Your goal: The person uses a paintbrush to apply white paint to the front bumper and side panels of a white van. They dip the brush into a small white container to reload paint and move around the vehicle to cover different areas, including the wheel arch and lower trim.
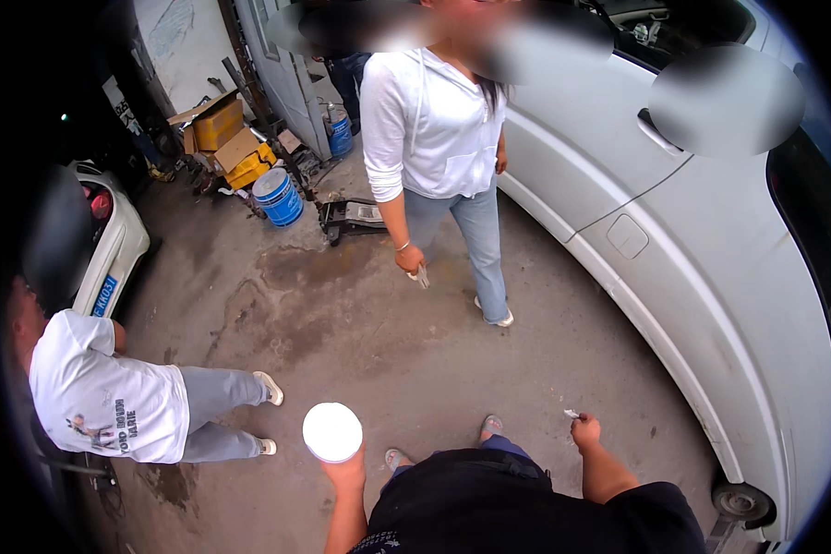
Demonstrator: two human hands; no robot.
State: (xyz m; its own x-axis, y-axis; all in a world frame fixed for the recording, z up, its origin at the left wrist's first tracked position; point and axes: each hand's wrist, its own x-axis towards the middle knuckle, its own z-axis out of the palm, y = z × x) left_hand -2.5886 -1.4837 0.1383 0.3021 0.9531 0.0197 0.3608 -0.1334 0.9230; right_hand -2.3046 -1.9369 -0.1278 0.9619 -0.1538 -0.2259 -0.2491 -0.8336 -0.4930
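Note:
At the bottom centre, my left hand [343, 469] grips a round white container [332, 431], seen mostly from its top. To the right, my right hand [585, 427] is closed on a small pale object [571, 415], too small to make out. Both hands are held out over the concrete floor [295, 342], either side of my dark-clothed body.
Ahead stands a person in a white hoodie [434, 129]; another in a white shirt [111, 388] is at left. A white van [674, 277] lines the right, a white car [111, 258] the left. Blue buckets [277, 198], cardboard boxes [217, 125] and a floor jack [351, 217] lie behind.

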